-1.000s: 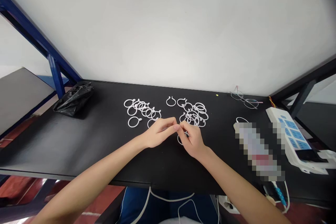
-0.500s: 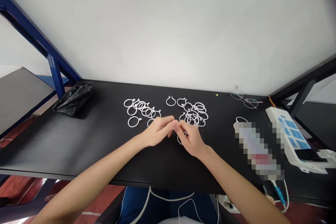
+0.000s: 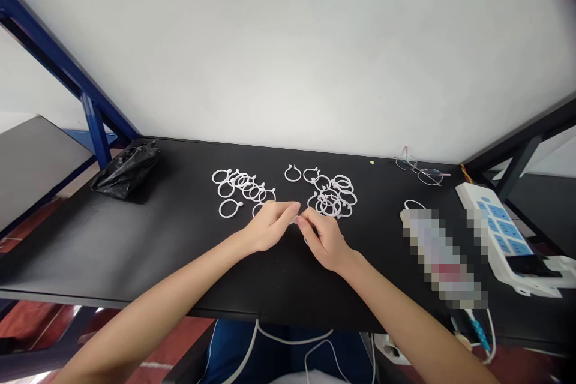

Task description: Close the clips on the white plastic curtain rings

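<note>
My left hand [image 3: 269, 228] and my right hand [image 3: 327, 241] meet over the middle of the black table, thumbs and fingers pinched together. Between their fingertips shows a small piece of a white open ring [image 3: 294, 220]; the fingers hide most of it. Beyond my left hand lies a loose group of similar rings, one of them a separate white ring [image 3: 228, 217] nearer the front. Past my right hand is a second, overlapping group, with a single white ring [image 3: 293, 180] just left of it. A bit of another ring peeks out under my right hand.
On the table's left sits a crumpled black plastic bag [image 3: 126, 173]. At the right are eyeglasses [image 3: 429, 177], a blurred-out phone-like object [image 3: 443, 261] with a cable, and a white power strip [image 3: 501, 231]. A wall [image 3: 288, 60] rises behind the table.
My fingertips have parted slightly, and the white piece between them now shows. My right hand has shifted a little, covering more of the ring beneath it.
</note>
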Motion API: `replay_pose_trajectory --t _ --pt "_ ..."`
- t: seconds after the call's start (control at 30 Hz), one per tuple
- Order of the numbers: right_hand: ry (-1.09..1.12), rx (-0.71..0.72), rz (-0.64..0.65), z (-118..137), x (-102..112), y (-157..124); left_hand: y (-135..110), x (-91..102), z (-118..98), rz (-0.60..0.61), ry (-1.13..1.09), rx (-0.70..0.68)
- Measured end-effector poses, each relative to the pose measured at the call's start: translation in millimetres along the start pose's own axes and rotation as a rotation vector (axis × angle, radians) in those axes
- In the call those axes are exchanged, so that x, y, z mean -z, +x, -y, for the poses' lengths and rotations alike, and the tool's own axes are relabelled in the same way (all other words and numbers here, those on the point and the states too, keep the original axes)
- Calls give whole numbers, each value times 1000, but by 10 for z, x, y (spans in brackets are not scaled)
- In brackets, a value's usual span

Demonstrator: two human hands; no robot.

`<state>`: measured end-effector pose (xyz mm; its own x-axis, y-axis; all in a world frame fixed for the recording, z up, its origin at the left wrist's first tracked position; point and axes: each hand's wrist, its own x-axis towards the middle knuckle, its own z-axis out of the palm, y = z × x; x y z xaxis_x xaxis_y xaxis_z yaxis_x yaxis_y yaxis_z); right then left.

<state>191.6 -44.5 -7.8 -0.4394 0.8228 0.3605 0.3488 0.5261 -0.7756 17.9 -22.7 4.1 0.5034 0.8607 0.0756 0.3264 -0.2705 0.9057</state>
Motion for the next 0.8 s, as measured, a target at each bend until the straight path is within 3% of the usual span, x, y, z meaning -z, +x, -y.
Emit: replay_pose_trajectory --t 0.23,0.8 --pt "-89 34 34 -33 -11 -1 2 12 21 -15 37 -41" --pt "-71 94 51 -33 -39 -11 -11 28 -2 28 34 -21"
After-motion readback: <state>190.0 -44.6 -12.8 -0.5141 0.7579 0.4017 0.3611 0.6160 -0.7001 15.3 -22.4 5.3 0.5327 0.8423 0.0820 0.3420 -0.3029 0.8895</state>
